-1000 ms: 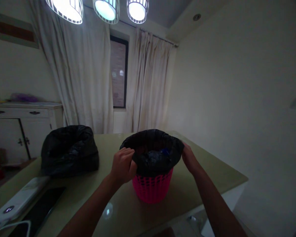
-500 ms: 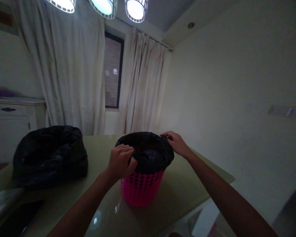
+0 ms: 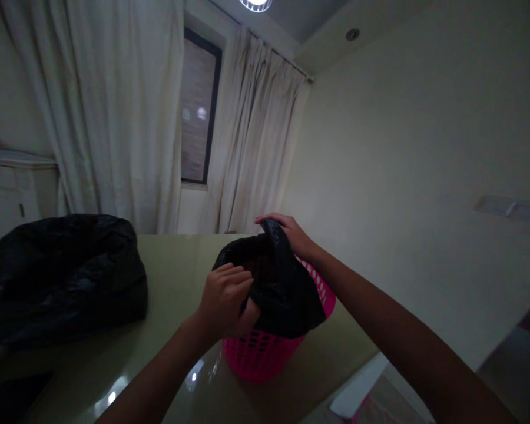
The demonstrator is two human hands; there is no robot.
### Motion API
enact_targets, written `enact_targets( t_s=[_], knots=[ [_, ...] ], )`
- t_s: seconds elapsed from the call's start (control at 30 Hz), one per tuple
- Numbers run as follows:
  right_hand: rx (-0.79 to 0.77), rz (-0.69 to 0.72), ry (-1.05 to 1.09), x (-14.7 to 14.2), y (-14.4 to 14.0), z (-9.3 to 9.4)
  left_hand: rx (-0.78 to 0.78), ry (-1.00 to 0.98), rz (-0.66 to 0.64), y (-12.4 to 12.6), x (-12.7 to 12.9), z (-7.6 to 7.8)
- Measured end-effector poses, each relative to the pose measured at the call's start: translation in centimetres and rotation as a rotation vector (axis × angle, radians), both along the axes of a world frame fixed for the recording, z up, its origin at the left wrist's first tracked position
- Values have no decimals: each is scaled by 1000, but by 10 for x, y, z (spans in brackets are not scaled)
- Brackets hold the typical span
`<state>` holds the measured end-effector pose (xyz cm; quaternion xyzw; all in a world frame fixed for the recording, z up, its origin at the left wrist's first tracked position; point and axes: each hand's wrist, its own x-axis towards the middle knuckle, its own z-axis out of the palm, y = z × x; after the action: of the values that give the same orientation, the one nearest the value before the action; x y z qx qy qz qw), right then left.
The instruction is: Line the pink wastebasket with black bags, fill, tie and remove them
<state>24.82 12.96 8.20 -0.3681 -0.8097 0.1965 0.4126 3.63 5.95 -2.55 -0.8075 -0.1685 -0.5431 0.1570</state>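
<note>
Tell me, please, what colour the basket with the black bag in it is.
The basket is bright pink, seen best in the head view.

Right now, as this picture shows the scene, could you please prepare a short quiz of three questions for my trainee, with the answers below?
1. Which hand is at the raised edge of the black liner in the pink basket?
2. True or false: the liner covers the basket's whole rim.
3. Where is the other black bag?
A) inside the basket
B) on the table, to the left of the basket
C) on the window sill

Key:
1. The right hand.
2. False; pink rim shows bare on the right side.
3. B.
</note>
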Motion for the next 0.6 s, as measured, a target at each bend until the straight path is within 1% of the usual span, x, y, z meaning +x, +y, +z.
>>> enact_targets(
  t_s=[0.07, 0.13, 0.2, 0.27, 0.33, 0.4, 0.47, 0.53, 0.6],
  knots=[
    [56, 152, 66, -21, -8, 16, -24, 19, 6, 0, -1, 1],
    [113, 247, 124, -35, -22, 32, -52, 35, 19, -2, -2, 4],
    [129, 271, 208, -40, -36, 47, -84, 30, 33, -4, -5, 9],
    [143, 232, 332, -35, -45, 59, -98, -1, 48, -4, -9, 14],
    [177, 140, 461, -21, -49, 67, -84, -86, 70, -3, -15, 17],
    [195, 25, 558, 0, -49, 72, -45, -229, 89, -1, -21, 18],
    [161, -56, 607, 25, -50, 74, 3, -388, 121, 2, -26, 17],
    [121, -114, 595, 52, -54, 74, 20, -518, 165, 4, -29, 16],
    [93, -169, 491, 78, -60, 73, -41, -618, 169, 4, -29, 16]
  ],
)
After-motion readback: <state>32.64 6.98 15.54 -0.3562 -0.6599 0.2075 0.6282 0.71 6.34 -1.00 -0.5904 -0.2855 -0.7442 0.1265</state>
